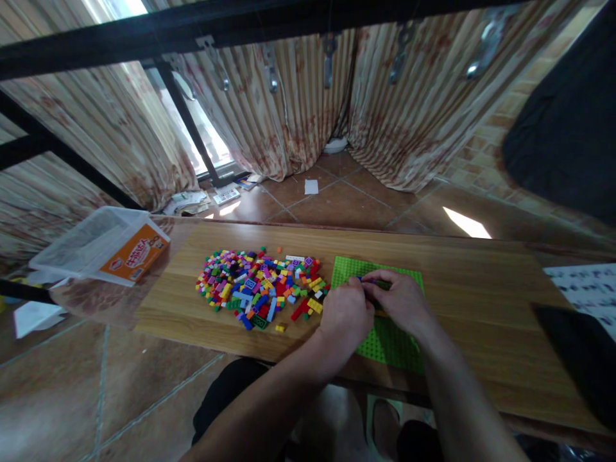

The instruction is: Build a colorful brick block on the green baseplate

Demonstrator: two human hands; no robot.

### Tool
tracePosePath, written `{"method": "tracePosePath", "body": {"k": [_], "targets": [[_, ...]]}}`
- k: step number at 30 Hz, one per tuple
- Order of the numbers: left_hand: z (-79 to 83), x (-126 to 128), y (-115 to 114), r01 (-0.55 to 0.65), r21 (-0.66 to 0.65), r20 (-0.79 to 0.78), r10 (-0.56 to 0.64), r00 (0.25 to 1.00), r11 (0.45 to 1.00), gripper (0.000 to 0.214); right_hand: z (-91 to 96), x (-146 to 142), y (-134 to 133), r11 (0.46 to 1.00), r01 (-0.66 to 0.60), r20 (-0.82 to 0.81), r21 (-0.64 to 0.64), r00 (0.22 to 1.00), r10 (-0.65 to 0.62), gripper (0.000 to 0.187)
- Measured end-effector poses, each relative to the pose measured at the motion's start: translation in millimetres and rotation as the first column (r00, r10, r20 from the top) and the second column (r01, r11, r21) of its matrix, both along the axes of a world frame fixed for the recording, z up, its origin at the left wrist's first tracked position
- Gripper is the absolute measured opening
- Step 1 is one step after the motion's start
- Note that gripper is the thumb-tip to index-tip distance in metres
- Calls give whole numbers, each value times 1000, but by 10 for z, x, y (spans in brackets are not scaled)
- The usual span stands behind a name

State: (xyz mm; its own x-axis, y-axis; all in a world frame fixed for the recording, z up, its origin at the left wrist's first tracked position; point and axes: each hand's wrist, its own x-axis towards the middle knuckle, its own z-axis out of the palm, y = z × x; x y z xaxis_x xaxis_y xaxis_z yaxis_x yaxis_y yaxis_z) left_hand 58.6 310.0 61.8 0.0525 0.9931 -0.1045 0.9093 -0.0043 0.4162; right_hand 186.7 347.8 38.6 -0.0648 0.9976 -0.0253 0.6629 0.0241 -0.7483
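Above the green studded baseplate point(385, 346) my two hands meet with their fingertips almost touching. My left hand point(344, 311) is closed, its knuckles up, and it hides whatever its fingers hold. From the other side my right hand point(399, 295) pinches with thumb and forefinger. A bit of a small dark blue toy brick point(362, 280) shows at the fingertips, mostly covered. Just left of my left hand spreads a loose pile of colourful toy bricks point(262, 289), mixed in size. One yellow brick point(280, 327) lies near the table's front edge.
The wooden table point(481, 308) carries it all. At its left end a clear plastic box point(91, 240) with an orange label lies tilted. On the right are a dark flat object point(572, 359) and a printed sheet point(587, 289). A black metal bar point(289, 29) with hooks crosses overhead.
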Motion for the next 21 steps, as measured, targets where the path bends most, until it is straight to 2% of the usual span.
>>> {"method": "tracePosePath", "body": {"k": [5, 11, 15, 21], "targets": [[-11, -67, 19, -23, -13, -8, 23, 1000, 1000, 24, 30, -10, 5, 1000, -8, -8, -17, 1000, 8, 22], [-98, -116, 37, -19, 38, 78, 16, 997, 999, 20, 63, -31, 7, 1000, 0, -10, 2, 1000, 0, 20], [-118, -154, 61, -28, 26, 184, 23, 983, 999, 16, 31, -14, 12, 999, -23, -21, 42, 999, 24, 21], [-102, -254, 152, -7, -98, 391, 45, 919, 995, 12, 23, -39, 1, 998, 12, 3, 60, 1000, -12, 20]]}}
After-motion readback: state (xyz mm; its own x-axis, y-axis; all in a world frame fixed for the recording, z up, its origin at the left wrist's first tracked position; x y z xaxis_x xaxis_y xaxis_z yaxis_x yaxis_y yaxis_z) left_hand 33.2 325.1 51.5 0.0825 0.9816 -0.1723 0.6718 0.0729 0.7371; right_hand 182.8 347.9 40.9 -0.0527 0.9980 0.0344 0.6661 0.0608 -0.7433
